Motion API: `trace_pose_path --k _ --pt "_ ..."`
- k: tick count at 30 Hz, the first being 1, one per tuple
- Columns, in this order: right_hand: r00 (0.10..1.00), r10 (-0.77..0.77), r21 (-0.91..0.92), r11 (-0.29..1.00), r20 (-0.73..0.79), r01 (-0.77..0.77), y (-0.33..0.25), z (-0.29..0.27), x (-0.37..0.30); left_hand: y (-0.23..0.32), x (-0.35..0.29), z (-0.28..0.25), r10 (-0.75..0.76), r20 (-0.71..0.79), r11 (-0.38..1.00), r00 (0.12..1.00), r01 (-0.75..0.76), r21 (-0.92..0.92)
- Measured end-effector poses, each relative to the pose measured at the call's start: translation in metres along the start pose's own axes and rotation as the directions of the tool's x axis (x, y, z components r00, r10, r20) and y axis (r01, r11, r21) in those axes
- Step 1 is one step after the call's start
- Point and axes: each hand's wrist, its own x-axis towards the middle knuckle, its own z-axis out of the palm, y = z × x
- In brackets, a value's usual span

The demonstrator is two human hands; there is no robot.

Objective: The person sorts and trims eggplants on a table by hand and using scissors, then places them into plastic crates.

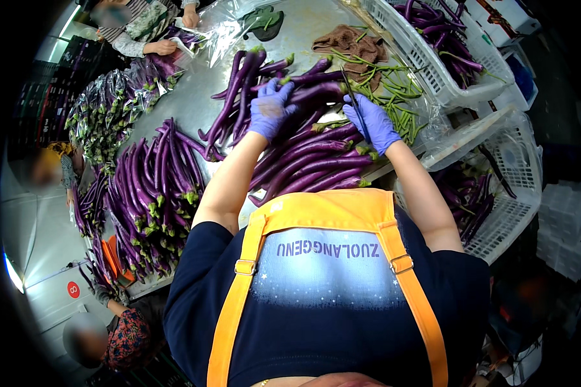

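We note an eggplant pile on the counter before us, a second pile to its left. Trimmed stems lie right of it, with two crates beyond the counter's right edge.

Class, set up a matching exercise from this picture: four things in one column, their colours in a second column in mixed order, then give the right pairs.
Things:
1. gloves on the left hand and right hand
2. apron straps
3. crate at upper right
4. cloth on the table

Colours:
A. white
B. brown
C. blue-violet
D. orange

Pairs: 1-C, 2-D, 3-A, 4-B
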Motion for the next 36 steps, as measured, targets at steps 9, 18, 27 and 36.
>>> trace_pose_path --k 9,18,27,36 --pt "0.966 0.255 -0.015 0.967 -0.034 -0.255 0.028 0.010 -0.002 0.000 0.007 -0.019 -0.110 -0.265 0.942 0.958 0.186 0.280" --pt "0.772 0.538 0.493 0.598 0.338 -0.632 0.002 -0.011 -0.019 0.052 -0.010 0.030 -0.301 0.361 0.936 0.883 0.346 -0.067" --pt "0.802 0.426 0.566 0.568 0.419 -0.597 0.003 -0.053 -0.051 0.035 -0.006 0.061 0.008 0.651 0.628 0.759 0.503 -0.594" --pt "0.900 0.186 -0.204 0.973 0.393 -0.112 -0.059 -0.075 -0.039 0.061 -0.028 -0.073 0.101 0.666 0.309 0.739 0.613 -0.727"
